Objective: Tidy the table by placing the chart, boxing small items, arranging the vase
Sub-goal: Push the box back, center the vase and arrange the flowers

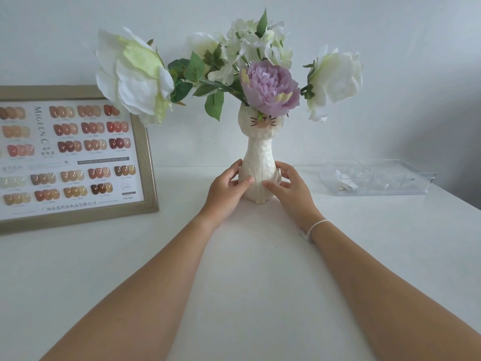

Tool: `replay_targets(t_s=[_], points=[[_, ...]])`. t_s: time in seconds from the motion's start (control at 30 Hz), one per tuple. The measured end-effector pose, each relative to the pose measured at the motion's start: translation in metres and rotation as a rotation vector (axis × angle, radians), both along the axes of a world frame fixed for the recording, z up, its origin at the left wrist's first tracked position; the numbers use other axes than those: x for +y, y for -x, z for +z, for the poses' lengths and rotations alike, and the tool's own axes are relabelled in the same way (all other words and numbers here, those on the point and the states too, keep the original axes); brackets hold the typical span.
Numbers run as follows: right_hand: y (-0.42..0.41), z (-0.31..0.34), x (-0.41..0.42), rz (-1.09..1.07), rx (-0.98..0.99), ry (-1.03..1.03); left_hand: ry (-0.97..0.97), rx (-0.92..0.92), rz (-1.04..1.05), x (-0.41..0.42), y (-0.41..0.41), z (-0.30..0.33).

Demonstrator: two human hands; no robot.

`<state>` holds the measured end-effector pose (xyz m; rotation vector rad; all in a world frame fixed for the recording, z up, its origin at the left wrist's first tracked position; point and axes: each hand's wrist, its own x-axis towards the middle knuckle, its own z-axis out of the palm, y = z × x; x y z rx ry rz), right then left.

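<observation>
A white cat-shaped vase (259,152) stands upright at the middle back of the white table (247,256). It holds white flowers and one purple flower (270,87). My left hand (227,185) cups the left side of its base and my right hand (289,185) cups the right side, fingers touching it. A framed nail colour chart (70,157) leans against the wall at the left. A clear divided box (377,177) with small items inside lies at the back right.
A plain white wall (390,74) rises right behind the vase, chart and box. The table's right edge runs diagonally past the box. A thin white bracelet (316,226) circles my right wrist.
</observation>
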<state>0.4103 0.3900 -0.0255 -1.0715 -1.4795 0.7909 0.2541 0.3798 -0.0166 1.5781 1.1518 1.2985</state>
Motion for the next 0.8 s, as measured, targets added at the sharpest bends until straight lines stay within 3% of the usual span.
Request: replay_targets(t_s=[0.8], points=[[0.0020,0.0007,-0.0067,-0.024,0.000,0.046,-0.005,0.055,0.005,-0.0025,-0.0005,-0.0024]])
